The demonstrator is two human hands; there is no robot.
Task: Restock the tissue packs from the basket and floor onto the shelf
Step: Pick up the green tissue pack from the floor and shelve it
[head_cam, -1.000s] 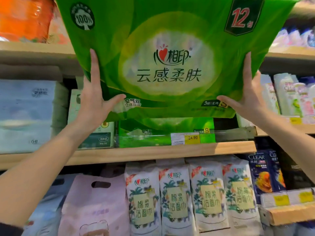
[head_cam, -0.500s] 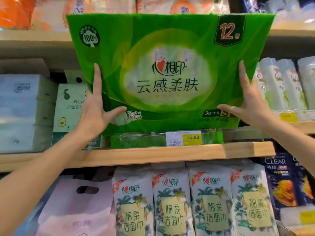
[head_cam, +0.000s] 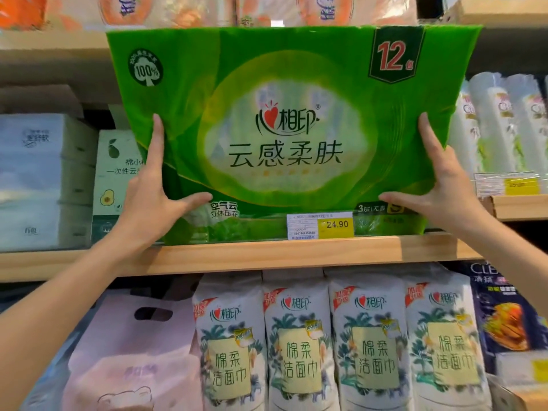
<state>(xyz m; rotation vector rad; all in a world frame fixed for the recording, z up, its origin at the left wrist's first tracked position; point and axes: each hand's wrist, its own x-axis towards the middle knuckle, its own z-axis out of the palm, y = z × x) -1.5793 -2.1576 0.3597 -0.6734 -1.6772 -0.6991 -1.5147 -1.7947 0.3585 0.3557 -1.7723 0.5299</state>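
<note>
Hands first: your left hand (head_cam: 148,203) and right hand (head_cam: 439,191) are both spread flat on the front of the green tissue pack (head_cam: 284,129), fingers up, thumbs hooked along its lower part. That's a press from both sides, not a pinch.

Change: the pack has come down. A second ago it was held high, its bottom edge well above the shelf (head_cam: 267,256) and another green pack visible beneath. Half a second ago it was lower, gap nearly closed. Now its bottom sits right behind the price tag (head_cam: 320,225) at the shelf's front edge, standing upright. Can't tell whether it rests on the board or on the pack below.

My read: this pack is basically placed. You probably only need a push toward the back edge, then let go. Basket and floor are out of view, so remaining stock is unknown.
</note>
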